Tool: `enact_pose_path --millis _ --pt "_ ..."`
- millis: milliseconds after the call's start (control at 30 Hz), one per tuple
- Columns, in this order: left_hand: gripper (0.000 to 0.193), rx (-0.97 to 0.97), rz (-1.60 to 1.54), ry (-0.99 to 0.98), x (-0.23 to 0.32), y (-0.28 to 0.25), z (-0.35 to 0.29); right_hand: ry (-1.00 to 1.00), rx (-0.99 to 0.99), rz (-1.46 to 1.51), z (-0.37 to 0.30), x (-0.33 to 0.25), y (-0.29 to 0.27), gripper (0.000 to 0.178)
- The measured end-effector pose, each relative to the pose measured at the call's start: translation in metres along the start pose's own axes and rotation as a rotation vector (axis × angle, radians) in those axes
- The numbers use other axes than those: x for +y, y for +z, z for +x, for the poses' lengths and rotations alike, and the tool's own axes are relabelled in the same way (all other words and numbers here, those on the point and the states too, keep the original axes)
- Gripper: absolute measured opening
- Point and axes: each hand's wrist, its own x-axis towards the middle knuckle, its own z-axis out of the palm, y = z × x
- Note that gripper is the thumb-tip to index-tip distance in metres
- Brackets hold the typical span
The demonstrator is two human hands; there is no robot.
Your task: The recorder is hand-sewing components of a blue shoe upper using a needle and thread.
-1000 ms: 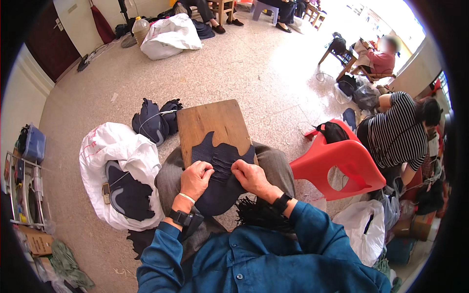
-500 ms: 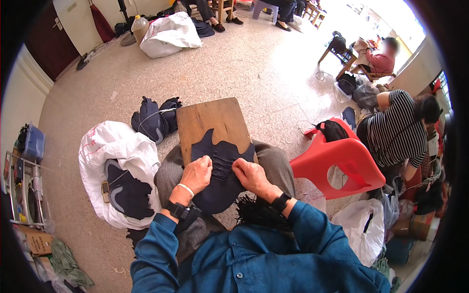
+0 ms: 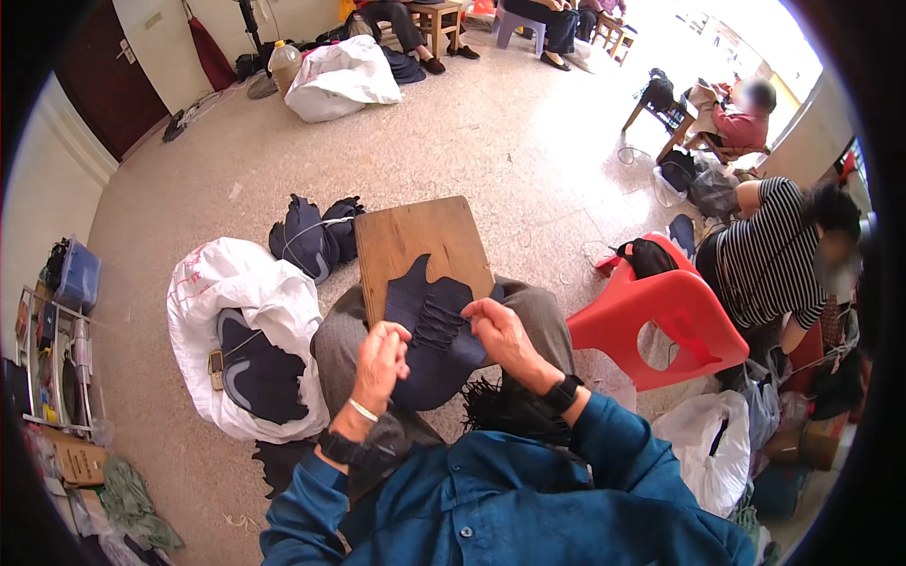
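Observation:
A navy knit shoe upper [image 3: 415,370] lies partly on a wooden board [image 3: 425,226] across my lap, with dark laces [image 3: 439,325] running in rows over its middle. My left hand [image 3: 379,363] is closed at the upper's left edge, its fingers bent together; anything inside them is too small to make out. Beside the right ends of the lace rows, my right hand [image 3: 507,338] pinches thumb against forefinger, apparently at a lace, though the thin strand hardly shows. A bunch of black laces [image 3: 505,407] rests on my lap below the right hand.
Left of my knee stands a white sack [image 3: 222,283] holding more uppers; a tied bundle of uppers [image 3: 307,236] lies behind it. A red plastic stool [image 3: 651,316] is at my right, near a person in a striped top [image 3: 764,250]. A white bag [image 3: 708,439] sits at lower right.
My hands have moved apart: the left slightly down and the right outward from the lace rows. The whole view has shifted a little, so the surroundings sit farther right and lower.

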Motion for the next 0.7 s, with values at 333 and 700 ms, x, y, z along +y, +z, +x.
enact_pose_path --millis 333,700 --pt "0.023 -0.023 -0.523 -0.201 -0.040 0.044 -0.068 -0.047 -0.272 0.013 -0.069 -0.042 0.012 0.009" --pt "0.032 -0.040 -0.880 -0.264 -0.069 0.041 -0.057 -0.518 -0.098 -0.354 -0.075 -0.050 0.043 0.014"
